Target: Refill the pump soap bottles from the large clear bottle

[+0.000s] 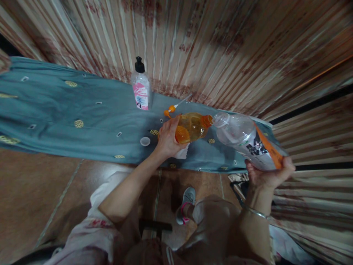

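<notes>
Head view, looking down over both hands above a bench [55, 110] draped in blue-grey cloth with small yellow motifs. Left hand [167, 140] wrapped around the base of an orange bottle [193, 127], fingers curled tight over it, the bottle tipped sideways with its orange neck pointing toward the right hand. Something white, tissue or cloth, pressed beneath that palm; cannot tell which. Right hand [268, 173] cupped under the lower end of a clear plastic bottle [242, 140] with an orange, white and black label, fingers closed on it from below, a thin bangle at the wrist. Clear bottle tilted too, its open mouth meeting the orange bottle's neck, the two mouths touching or all but touching, midway between the hands and raised just above the cloth. Beyond the left hand, lying on the cloth, an orange pump head [173, 108] with a long pale tube. Further beyond, upright, a clear pump bottle [141, 88] with a black top and a pink label. Just to the outer side of the left hand, a small white cap [145, 141] flat on the cloth. Striped, flowered curtain [220, 44] behind the bench. Below the hands, tiled floor, pale trousers and a grey shoe [187, 200].
</notes>
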`<state>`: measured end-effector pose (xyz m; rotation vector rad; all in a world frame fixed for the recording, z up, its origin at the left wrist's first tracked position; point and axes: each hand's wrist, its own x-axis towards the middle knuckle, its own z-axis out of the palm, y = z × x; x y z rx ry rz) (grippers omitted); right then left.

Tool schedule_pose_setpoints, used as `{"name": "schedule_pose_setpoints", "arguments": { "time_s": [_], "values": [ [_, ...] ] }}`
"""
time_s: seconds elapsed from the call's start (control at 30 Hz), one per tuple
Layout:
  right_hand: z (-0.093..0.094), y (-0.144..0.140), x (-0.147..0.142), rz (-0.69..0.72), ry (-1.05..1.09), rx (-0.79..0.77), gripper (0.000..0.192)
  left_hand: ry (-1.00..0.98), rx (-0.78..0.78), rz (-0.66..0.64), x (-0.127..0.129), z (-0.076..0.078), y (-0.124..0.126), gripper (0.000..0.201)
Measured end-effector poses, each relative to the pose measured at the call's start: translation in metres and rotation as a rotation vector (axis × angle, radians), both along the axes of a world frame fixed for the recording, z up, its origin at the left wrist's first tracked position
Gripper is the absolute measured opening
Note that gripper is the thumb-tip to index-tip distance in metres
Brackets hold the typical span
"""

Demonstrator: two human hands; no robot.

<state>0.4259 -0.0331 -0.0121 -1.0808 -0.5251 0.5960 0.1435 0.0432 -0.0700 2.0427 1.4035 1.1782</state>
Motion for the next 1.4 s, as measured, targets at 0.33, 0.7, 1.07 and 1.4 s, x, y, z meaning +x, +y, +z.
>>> {"name": "schedule_pose_setpoints", "arguments": {
  "time_s": [0.33, 0.7, 1.07, 1.4],
  "values": [
    [0.0014, -0.0019, -0.0024, 0.019, -0.023, -0.004, 0.057, 0.0, -0.013, -0.012, -0.0006, 0.0011, -0.0012, 0.092],
    [0.0008, -0.0021, -0.0014, 0.003, -0.039, -0.017, 0.061, 0.001, -0.001, -0.007, -0.0001, 0.0021, -0.0013, 0.092],
    [-0.0002, -0.0021, -0.0016, -0.004, -0.053, -0.012, 0.057, 0.001, 0.031, 0.001, 0.0, -0.0031, 0.0009, 0.096],
    [-0.0021, -0.0007, 0.0016, 0.016, -0.027, 0.031, 0.056, -0.008, 0.015, 0.002, -0.0001, -0.0009, -0.0007, 0.096]
  ]
}}
